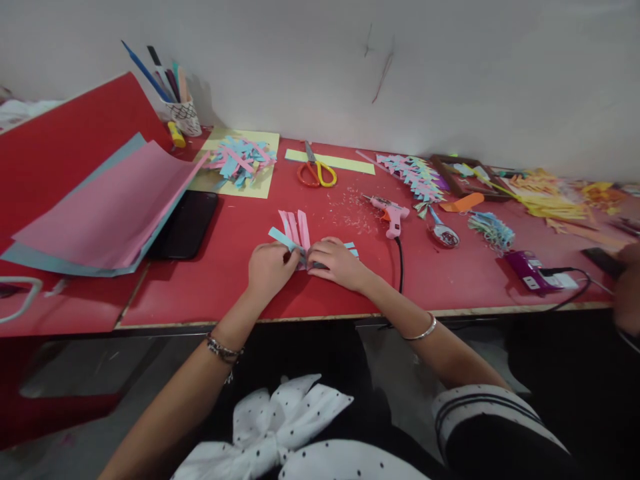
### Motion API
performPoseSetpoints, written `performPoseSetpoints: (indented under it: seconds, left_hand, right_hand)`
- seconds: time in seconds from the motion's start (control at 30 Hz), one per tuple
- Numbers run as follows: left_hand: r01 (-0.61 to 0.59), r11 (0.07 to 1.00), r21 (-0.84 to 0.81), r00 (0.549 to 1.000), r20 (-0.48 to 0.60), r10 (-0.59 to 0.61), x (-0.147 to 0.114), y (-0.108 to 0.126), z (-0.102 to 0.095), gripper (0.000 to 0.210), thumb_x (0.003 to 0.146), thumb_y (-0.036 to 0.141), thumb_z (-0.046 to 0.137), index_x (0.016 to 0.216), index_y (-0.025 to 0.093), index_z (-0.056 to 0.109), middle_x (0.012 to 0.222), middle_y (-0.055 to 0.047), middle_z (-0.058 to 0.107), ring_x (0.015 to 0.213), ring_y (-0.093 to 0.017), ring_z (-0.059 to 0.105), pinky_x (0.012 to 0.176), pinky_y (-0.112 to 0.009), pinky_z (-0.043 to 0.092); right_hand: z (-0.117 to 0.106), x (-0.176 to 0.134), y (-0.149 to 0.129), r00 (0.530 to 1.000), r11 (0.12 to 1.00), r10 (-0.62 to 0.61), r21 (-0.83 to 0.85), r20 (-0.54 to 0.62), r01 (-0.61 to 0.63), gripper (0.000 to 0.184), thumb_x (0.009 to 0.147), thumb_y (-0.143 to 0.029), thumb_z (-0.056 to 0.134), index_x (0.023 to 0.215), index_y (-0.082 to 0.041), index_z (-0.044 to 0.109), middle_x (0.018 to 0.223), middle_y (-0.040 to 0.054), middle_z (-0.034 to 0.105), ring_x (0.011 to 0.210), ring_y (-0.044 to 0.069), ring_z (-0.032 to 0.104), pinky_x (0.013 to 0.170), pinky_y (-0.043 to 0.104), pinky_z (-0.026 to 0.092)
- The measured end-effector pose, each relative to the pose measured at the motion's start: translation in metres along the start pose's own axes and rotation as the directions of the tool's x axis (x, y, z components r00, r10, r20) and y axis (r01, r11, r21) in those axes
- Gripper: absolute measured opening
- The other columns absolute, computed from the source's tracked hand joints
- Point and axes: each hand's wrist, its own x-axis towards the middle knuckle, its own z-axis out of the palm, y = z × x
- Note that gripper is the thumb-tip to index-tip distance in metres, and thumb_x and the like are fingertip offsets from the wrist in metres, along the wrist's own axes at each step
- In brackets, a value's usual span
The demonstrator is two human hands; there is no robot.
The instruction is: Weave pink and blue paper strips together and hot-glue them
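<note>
Near the table's front edge my left hand (273,272) is closed, its thumb and fingertips pinching the lower end of a light blue paper strip (281,236). My right hand (336,263) meets it fingertip to fingertip, its fingers curled on the same paper. Several pink paper strips (295,228) stick up between and behind the hands. Short blue strip ends (351,248) show beyond my right hand. How the strips join is hidden under my fingers.
A pink glue gun (395,215) with a black cord lies to the right. Behind are scissors (317,170) and a pile of cut strips (241,160). A black phone (186,225) and pink sheets (110,207) lie left. At the far right is another person's hand (629,287).
</note>
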Motion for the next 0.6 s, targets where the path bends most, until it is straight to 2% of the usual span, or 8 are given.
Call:
performPoseSetpoints:
  seconds: [0.1,0.2,0.37,0.6]
  left_hand:
    - [0.002,1.0,0.009,1.0,0.016,-0.002,0.0001,0.0005,-0.0006,0.037,0.078,0.031,0.039,0.052,0.014,0.059,0.05,-0.004,0.055,0.046,-0.012,0.044,0.049,-0.025,0.028]
    - [-0.003,1.0,0.02,1.0,0.02,0.003,-0.0002,0.0009,-0.0015,0.037,0.079,0.031,0.038,0.056,0.014,0.062,0.052,-0.004,0.057,0.047,-0.012,0.046,0.049,-0.025,0.03]
    - [-0.005,1.0,0.028,1.0,0.022,0.005,-0.0011,0.0004,-0.0017,0.038,0.079,0.032,0.038,0.056,0.014,0.062,0.054,-0.005,0.06,0.048,-0.013,0.047,0.049,-0.025,0.031]
    - [0.024,1.0,0.012,0.999,0.046,-0.025,0.0003,0.0008,-0.002,0.04,0.079,0.034,0.037,0.054,0.014,0.061,0.054,-0.006,0.059,0.049,-0.014,0.048,0.05,-0.026,0.031]
  right_hand:
    - [0.0004,0.0013,0.0,1.0,0.999,-0.014,0.034,0.008,0.013,0.01,0.081,-0.025,0.053,0.079,-0.016,0.059,0.088,0.0048,0.059,0.087,0.015,0.051,0.083,0.029,0.032]
    - [-0.0005,0.0007,-0.0023,0.999,0.998,0.046,0.041,0.009,-0.047,0.011,0.08,-0.027,0.055,0.078,-0.017,0.061,0.09,0.0051,0.059,0.088,0.016,0.051,0.083,0.03,0.031]
    - [-0.0048,-0.0029,-0.0072,0.98,0.979,0.2,0.048,-0.015,-0.199,0.011,0.076,-0.029,0.059,0.083,-0.021,0.061,0.105,0.0046,0.056,0.101,0.019,0.048,0.092,0.039,0.02]
    - [-0.0075,-0.0026,-0.0055,0.97,0.96,0.24,0.142,0.026,-0.241,0.014,0.079,-0.03,0.053,0.09,-0.024,0.057,0.109,0.0035,0.058,0.108,0.021,0.047,0.097,0.048,0.007]
